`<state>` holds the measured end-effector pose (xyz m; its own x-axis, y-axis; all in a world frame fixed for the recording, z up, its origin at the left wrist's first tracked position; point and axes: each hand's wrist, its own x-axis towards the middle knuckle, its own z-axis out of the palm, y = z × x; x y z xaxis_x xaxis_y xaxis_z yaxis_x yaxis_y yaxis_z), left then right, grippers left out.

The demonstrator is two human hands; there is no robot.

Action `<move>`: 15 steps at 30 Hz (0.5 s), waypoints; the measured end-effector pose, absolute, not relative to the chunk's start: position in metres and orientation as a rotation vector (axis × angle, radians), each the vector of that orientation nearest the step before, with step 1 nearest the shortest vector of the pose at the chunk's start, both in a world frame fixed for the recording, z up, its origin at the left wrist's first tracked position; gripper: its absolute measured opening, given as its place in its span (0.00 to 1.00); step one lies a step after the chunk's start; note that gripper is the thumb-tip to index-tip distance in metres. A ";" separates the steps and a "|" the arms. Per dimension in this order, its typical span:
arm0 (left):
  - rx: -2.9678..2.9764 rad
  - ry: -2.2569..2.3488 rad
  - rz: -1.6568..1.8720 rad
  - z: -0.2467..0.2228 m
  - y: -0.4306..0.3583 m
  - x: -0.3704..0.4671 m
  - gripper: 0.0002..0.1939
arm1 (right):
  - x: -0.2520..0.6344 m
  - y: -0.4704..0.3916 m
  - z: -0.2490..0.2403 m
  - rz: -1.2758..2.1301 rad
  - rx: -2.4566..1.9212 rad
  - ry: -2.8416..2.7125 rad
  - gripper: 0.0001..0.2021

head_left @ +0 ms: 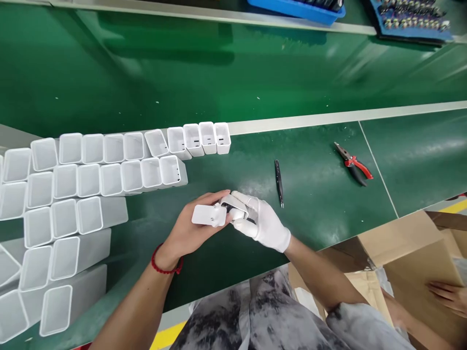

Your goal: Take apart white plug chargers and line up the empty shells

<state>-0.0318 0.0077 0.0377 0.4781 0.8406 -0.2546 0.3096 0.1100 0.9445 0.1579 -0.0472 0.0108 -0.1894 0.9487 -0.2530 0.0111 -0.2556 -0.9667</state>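
Observation:
Between both hands, above the green bench, is a white plastic device [209, 215] with a flat rounded plate on its left and a curved housing on its right. My left hand [191, 226], bare with a red cord at the wrist, grips the plate side from behind. Around the housing close the fingers of my right hand [264, 223], which wears a white glove. Part of the device is hidden by the fingers. Black tweezers [279, 182] lie to the right of the hands, touched by neither.
Rows of open white plastic housings [89, 180] cover the bench's left side. Red-and-black pliers [353, 165] rest at right. Cardboard boxes [404, 240] stand at lower right, with another person's hand [450, 296] there. A blue tray [299, 10] sits on the shelf above.

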 end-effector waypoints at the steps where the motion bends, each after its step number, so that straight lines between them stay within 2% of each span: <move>1: 1.458 1.065 0.536 0.038 0.008 -0.031 0.25 | 0.157 -0.047 0.012 1.516 -1.304 -1.234 0.32; 8: 1.403 1.029 0.663 0.035 0.003 -0.026 0.23 | 0.154 -0.045 0.020 1.384 -1.351 -1.325 0.22; 15: 1.411 1.078 0.628 0.036 0.002 -0.027 0.22 | 0.157 -0.047 0.012 1.448 -1.327 -1.249 0.26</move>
<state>-0.0267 0.0018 0.0358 0.4262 0.8779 -0.2181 0.2437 0.1208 0.9623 0.1567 -0.0467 0.0116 -0.1381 0.9683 -0.2080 0.0635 -0.2009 -0.9776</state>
